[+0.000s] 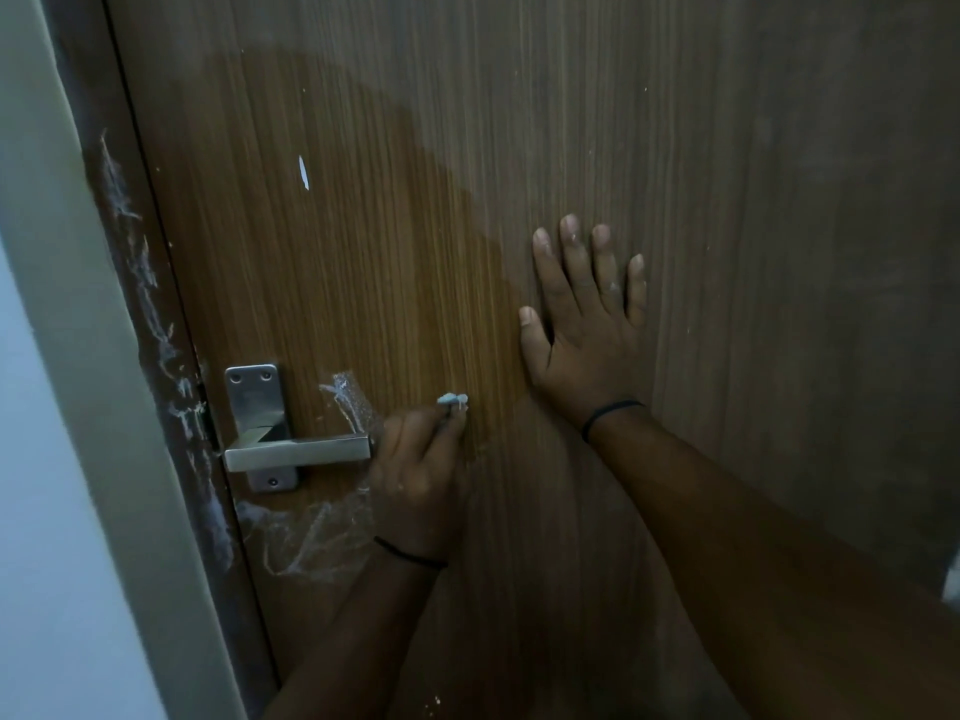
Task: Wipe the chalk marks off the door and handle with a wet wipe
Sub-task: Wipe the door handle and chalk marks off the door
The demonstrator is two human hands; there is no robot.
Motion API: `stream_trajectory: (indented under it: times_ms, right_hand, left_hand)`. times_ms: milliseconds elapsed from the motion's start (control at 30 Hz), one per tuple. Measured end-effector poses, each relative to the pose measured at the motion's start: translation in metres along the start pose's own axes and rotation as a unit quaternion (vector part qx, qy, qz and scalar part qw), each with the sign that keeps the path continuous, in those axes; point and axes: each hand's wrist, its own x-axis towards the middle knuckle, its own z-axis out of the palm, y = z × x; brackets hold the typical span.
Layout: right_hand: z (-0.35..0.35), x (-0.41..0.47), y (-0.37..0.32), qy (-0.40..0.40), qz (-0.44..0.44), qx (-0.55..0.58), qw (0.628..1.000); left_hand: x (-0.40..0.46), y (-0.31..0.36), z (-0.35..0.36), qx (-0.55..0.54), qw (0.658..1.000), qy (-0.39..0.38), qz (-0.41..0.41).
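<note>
White chalk marks (311, 537) sit beside your left hand (418, 470), which pinches the balled wet wipe (453, 400); your right hand (587, 324) presses flat on the door (415, 226). So small a wad may smear the chalk.

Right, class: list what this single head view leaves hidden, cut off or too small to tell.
1. The small pale wad pinched by the left hand: too small to tell whether it is a wipe or chalk.
2. Chalk marks below the handle: the left hand and wrist cover their right end.
3. The door: cut off by the top, right and bottom edges.
</note>
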Motion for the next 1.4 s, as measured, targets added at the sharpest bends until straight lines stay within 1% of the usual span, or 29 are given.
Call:
stream_trajectory:
  times_ms: [100, 200, 300, 367, 433, 500, 600, 700, 767, 800, 833, 900, 933, 967, 1100, 1167, 1233, 1333, 1400]
  right_hand:
    - [-0.001, 0.0, 0.0, 0.0, 0.0, 0.001, 1.0]
    - [-0.002, 0.0, -0.001, -0.001, 0.001, 0.005, 1.0]
    - [-0.002, 0.0, -0.001, 0.001, -0.001, 0.001, 1.0]
    - [-0.003, 0.0, -0.001, 0.002, -0.001, 0.0, 1.0]
    - [-0.003, 0.0, -0.001, 0.003, -0.002, 0.004, 1.0]
    - [-0.003, -0.001, -0.001, 0.007, 0.001, 0.006, 1.0]
    - [-0.002, -0.001, -0.001, 0.007, 0.003, 0.008, 1.0]
    - [-0.002, -0.001, 0.0, 0.003, 0.003, 0.005, 1.0]
    - [-0.004, -0.002, -0.001, 0.001, 0.004, 0.002, 1.0]
    - [-0.005, -0.002, -0.002, 0.001, 0.004, 0.001, 1.0]
    - [-0.006, -0.002, -0.002, 0.001, 0.004, 0.004, 1.0]
    - [-0.007, -0.002, -0.003, 0.0, 0.004, 0.015, 1.0]
    - [-0.007, -0.002, -0.002, -0.002, 0.005, 0.019, 1.0]
    - [-0.007, -0.002, -0.002, -0.003, 0.006, 0.02, 1.0]
    - [-0.007, -0.002, -0.002, -0.007, 0.003, 0.017, 1.0]
    - [-0.007, -0.002, -0.002, -0.008, 0.004, 0.012, 1.0]
    - [-0.008, -0.001, -0.002, -0.005, 0.006, 0.016, 1.0]
    - [-0.009, -0.004, -0.002, -0.003, 0.008, 0.018, 1.0]
    - [-0.008, -0.006, -0.003, -0.004, 0.008, 0.02, 1.0]
  left_hand:
    - [-0.024, 0.002, -0.002, -0.01, 0.999, -0.023, 0.028]
    - [-0.029, 0.003, -0.005, -0.017, 0.999, -0.046, 0.023]
    - [-0.003, 0.003, -0.004, -0.001, 1.0, -0.014, -0.017]
    - [0.006, 0.004, -0.003, 0.002, 1.0, 0.003, -0.023]
    - [-0.01, 0.006, -0.002, 0.007, 1.0, -0.009, 0.002]
    - [-0.035, 0.009, -0.005, 0.008, 0.999, -0.038, 0.027]
    - [-0.049, 0.011, -0.009, 0.011, 0.996, -0.085, 0.02]
    - [-0.031, 0.015, -0.005, 0.035, 0.996, -0.082, -0.004]
    - [-0.026, 0.017, -0.002, 0.036, 0.997, -0.075, -0.001]
    - [-0.032, 0.017, -0.001, 0.035, 0.996, -0.086, 0.006]
    - [-0.042, 0.019, -0.003, 0.043, 0.992, -0.116, 0.011]
    - [-0.069, 0.023, -0.009, 0.067, 0.975, -0.21, 0.007]
    - [-0.08, 0.024, -0.011, 0.073, 0.967, -0.244, -0.002]
    - [-0.084, 0.026, -0.01, 0.075, 0.962, -0.261, -0.013]
    - [-0.049, 0.031, 0.003, 0.089, 0.962, -0.256, -0.03]
    - [-0.037, 0.036, 0.005, 0.078, 0.96, -0.267, -0.041]
    - [-0.046, 0.045, 0.002, 0.081, 0.953, -0.29, -0.041]
    - [-0.064, 0.045, -0.007, 0.101, 0.943, -0.318, -0.01]
    - [-0.05, 0.038, -0.003, 0.112, 0.95, -0.29, -0.019]
